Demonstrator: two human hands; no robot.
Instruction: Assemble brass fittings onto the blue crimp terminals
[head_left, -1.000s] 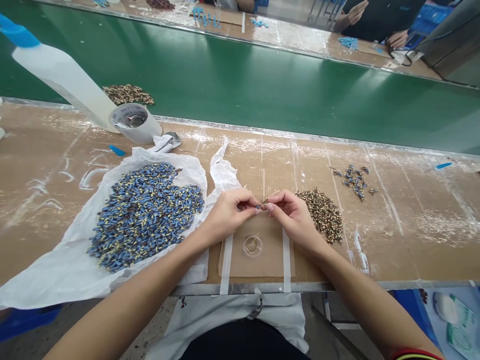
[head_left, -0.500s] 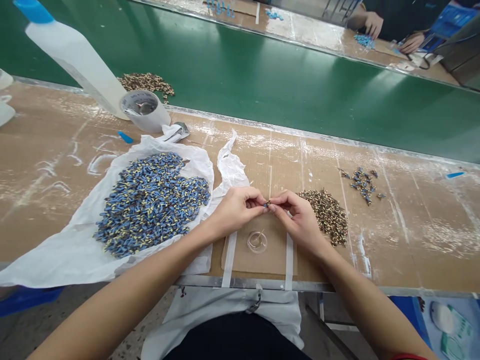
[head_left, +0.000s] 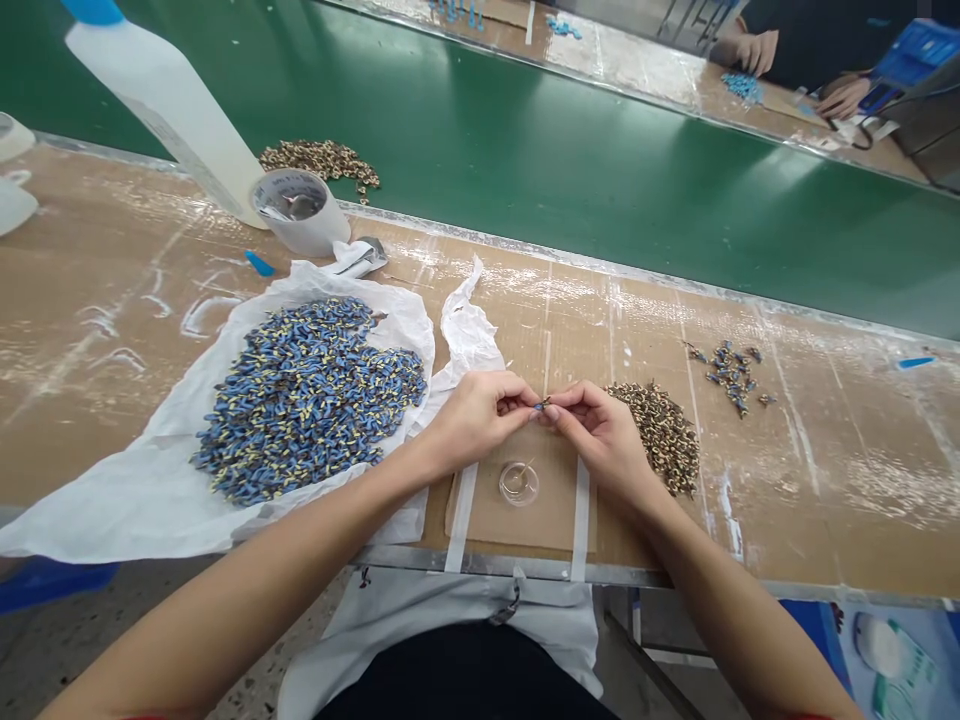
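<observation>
My left hand [head_left: 478,415] pinches a small blue piece [head_left: 538,406] between thumb and fingers. Close against it, my right hand [head_left: 602,432] is closed on a small brown-and-gold piece [head_left: 547,401] that touches the blue one. Below both hands a small round clear dish [head_left: 519,484] holds a thin stick. A big heap of blue and yellow pieces [head_left: 307,400] lies on white cloth [head_left: 142,490] left of my left hand. Beside my right hand sits a heap of brown-and-gold pieces [head_left: 666,440].
A small group of blue-and-brown pieces [head_left: 731,375] lies at the right. At the back left stand a white bottle [head_left: 172,105] and a tape roll [head_left: 307,225]. Beyond the green belt [head_left: 525,150], a person's hands [head_left: 757,52] work near blue pieces.
The view has shifted slightly, so most things appear a little further right. My hands stay together, fingertips still closed around the small pieces.
</observation>
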